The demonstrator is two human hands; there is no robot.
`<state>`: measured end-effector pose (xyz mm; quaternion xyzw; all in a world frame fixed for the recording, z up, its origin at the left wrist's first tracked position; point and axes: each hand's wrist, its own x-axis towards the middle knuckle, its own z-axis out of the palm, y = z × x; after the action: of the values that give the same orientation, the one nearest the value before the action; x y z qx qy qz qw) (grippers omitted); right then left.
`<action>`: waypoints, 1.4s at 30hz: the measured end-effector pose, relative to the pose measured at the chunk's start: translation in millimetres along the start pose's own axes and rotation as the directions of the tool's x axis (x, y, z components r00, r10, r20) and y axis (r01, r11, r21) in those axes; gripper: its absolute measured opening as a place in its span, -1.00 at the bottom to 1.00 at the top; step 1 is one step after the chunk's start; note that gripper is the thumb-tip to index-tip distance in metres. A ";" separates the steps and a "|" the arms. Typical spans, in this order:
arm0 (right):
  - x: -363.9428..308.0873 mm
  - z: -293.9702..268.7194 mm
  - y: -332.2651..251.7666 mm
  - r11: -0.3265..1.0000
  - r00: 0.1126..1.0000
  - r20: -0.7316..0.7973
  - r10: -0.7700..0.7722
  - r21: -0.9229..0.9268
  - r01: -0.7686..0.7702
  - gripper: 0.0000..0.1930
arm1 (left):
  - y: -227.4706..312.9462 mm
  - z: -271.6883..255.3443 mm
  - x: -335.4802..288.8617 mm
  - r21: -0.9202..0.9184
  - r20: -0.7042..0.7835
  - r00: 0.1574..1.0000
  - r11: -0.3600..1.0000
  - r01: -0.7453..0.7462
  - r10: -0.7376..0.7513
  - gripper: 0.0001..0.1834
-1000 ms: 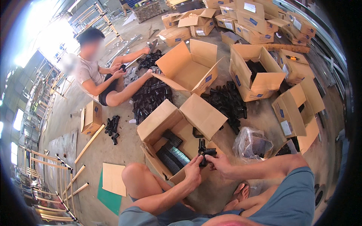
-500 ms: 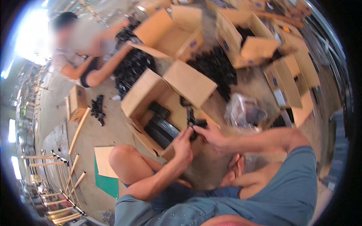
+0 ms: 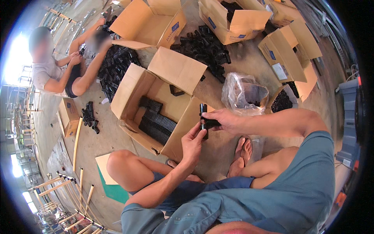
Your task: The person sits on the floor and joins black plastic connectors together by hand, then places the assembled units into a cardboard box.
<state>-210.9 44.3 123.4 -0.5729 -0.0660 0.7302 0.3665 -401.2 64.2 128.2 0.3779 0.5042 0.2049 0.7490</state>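
Observation:
A black plastic pipe joint [image 3: 203,110] with a side arm is held between both my hands, just beyond the right wall of an open cardboard box [image 3: 177,70]. My left hand [image 3: 191,145] pinches its lower end between thumb and fingertips. Around the side arm my right hand [image 3: 223,119] is closed, with the thumb toward the upright tube. Inside the box, black parts [image 3: 157,126] lie stacked in tight rows, and one loose angular black piece [image 3: 176,91] rests near its far corner.
Black joints lie heaped [image 3: 204,50] beyond the box. Open cartons [image 3: 249,27] stand behind and to the right. A clear plastic bag [image 3: 233,93] sits right of my box. At far left a co-worker [image 3: 50,74] sits handling a small black part. Wooden poles [image 3: 76,144] lie at left.
The view has shifted, and the box and piles sit further up and left in it. My hands, still on the joint, have moved rightward relative to the box.

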 end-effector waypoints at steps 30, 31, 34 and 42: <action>-117.9 -368.6 -72.1 0.707 0.543 -0.630 -0.555 -0.701 -0.091 -0.38 | 29.8 6.8 -20.8 0.016 0.146 0.979 0.989 0.144 -0.145 -0.37; -118.5 -371.2 -60.3 0.712 0.639 -0.593 -0.490 -0.695 -0.100 -0.40 | 27.7 5.8 -19.2 0.038 0.133 0.983 0.992 0.118 -0.122 -0.37; -120.7 -353.9 -6.0 0.601 0.807 -0.470 -0.358 -0.777 -0.187 -0.42 | 26.3 -0.6 -11.2 0.036 0.121 0.988 0.995 0.091 -0.095 -0.40; -85.2 -346.2 57.6 0.373 0.770 -0.370 -0.520 -0.909 -0.184 -0.06 | 47.6 -10.1 -10.3 0.290 0.115 0.993 0.956 -0.039 0.006 -0.46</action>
<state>75.4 -161.4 44.9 -0.8658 -0.3965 0.2978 0.0669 -411.0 90.7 169.1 0.5011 0.4812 0.1150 0.7100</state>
